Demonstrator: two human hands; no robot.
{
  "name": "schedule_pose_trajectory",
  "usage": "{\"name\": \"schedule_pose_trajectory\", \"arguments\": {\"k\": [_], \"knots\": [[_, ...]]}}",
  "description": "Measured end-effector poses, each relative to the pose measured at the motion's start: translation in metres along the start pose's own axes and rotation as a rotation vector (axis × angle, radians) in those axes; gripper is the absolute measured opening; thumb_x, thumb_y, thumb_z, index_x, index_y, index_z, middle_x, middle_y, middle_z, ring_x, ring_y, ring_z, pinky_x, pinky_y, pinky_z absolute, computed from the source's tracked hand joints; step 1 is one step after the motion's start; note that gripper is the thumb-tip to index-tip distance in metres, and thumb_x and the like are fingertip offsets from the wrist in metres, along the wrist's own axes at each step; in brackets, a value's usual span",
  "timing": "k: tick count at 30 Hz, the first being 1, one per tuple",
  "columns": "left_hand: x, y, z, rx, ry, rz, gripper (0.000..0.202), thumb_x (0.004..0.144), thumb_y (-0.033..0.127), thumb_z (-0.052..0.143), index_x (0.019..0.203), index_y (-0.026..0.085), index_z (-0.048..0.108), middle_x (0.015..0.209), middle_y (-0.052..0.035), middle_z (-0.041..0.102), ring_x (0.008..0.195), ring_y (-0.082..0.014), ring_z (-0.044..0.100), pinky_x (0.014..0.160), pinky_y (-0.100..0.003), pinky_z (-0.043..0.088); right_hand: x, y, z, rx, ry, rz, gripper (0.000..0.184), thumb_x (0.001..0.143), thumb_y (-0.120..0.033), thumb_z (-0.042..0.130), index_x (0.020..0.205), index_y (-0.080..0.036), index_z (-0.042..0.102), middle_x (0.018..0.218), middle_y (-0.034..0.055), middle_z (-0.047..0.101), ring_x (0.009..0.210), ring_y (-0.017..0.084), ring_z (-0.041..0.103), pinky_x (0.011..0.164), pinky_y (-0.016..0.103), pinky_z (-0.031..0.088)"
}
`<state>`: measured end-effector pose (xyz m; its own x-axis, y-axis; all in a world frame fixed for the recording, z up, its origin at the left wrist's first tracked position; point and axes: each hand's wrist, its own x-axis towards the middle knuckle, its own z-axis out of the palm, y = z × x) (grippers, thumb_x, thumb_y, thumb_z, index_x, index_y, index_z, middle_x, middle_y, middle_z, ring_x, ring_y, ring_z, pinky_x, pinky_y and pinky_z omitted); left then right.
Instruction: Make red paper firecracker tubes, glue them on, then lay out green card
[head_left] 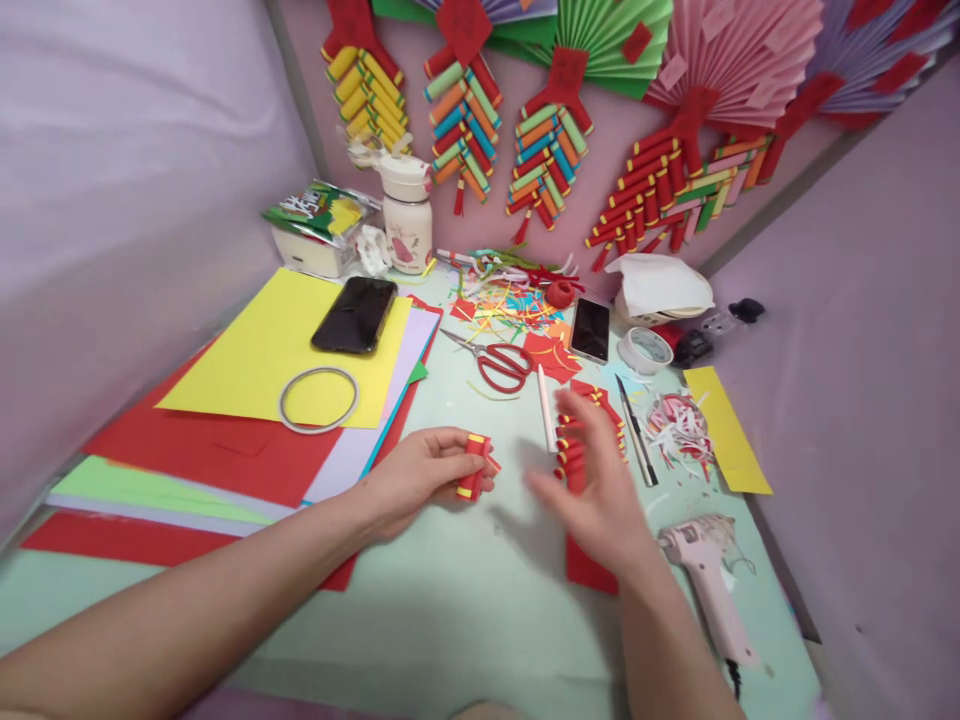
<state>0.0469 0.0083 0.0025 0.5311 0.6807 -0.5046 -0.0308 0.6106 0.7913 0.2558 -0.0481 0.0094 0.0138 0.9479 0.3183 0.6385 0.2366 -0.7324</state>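
Observation:
Between the thumb and fingers of my left hand (431, 470) is a small red paper roll (474, 468) with yellow bands at its ends. More red paper sticks out behind it; I cannot make out how many pieces there are. My right hand (604, 490) is held over the table with thumb and fingers apart, nothing between them. Below and behind it lies a red paper strip (589, 570) with several red and yellow rolls (571, 450) on it, partly hidden by the hand. A white stick (546, 408) lies just left of those rolls.
Red-handled scissors (504, 367), a craft knife (636, 430) and a glue gun (709, 580) lie around the hands. Coloured sheets (255, 345) with a phone (355, 315) and a tape ring (319, 400) cover the left side. Paper scraps and a bottle (407, 225) are at the back.

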Motion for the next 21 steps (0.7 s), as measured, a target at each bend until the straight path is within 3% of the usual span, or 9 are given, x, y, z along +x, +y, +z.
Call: {"name": "schedule_pose_trajectory", "arguments": {"k": [2,4,12,21], "knots": [[-0.001,-0.002,0.000,-0.078,-0.046,-0.032,0.029,0.069,0.029,0.078,0.091,0.014,0.068,0.085,-0.0074,0.072,0.073,-0.0148,0.068,0.070,-0.025,0.052,-0.006,-0.015,0.019,0.079,-0.184,-0.053,0.089,0.074,-0.034,0.073,0.147,-0.027,0.022,0.144,0.0132,0.038,0.131,0.029,0.040,0.103,0.048,0.040],[-0.003,-0.004,0.001,-0.142,-0.086,-0.059,0.027,0.069,0.027,0.078,0.091,0.014,0.068,0.081,-0.0061,0.072,0.071,-0.0143,0.068,0.071,-0.026,0.053,-0.012,-0.022,0.031,0.129,-0.254,-0.062,0.098,0.072,-0.034,0.076,0.149,-0.028,0.015,0.145,0.0130,0.038,0.133,0.028,0.039,0.105,0.048,0.039],[-0.008,-0.011,0.003,-0.259,-0.164,-0.103,0.022,0.073,0.024,0.076,0.091,0.015,0.068,0.082,-0.0059,0.072,0.072,-0.0139,0.069,0.065,-0.022,0.053,-0.017,-0.021,0.039,0.170,-0.227,-0.096,0.095,0.073,-0.019,0.069,0.148,-0.029,0.012,0.133,0.0106,0.047,0.124,0.026,0.047,0.100,0.045,0.044],[-0.007,-0.012,0.003,-0.271,-0.190,-0.107,0.022,0.073,0.023,0.076,0.091,0.014,0.067,0.082,-0.0056,0.072,0.073,-0.0133,0.069,0.068,-0.022,0.053,-0.021,-0.021,0.042,0.175,-0.195,-0.101,0.088,0.076,-0.021,0.067,0.147,-0.026,0.015,0.132,0.0115,0.047,0.122,0.025,0.047,0.102,0.046,0.042]]}}
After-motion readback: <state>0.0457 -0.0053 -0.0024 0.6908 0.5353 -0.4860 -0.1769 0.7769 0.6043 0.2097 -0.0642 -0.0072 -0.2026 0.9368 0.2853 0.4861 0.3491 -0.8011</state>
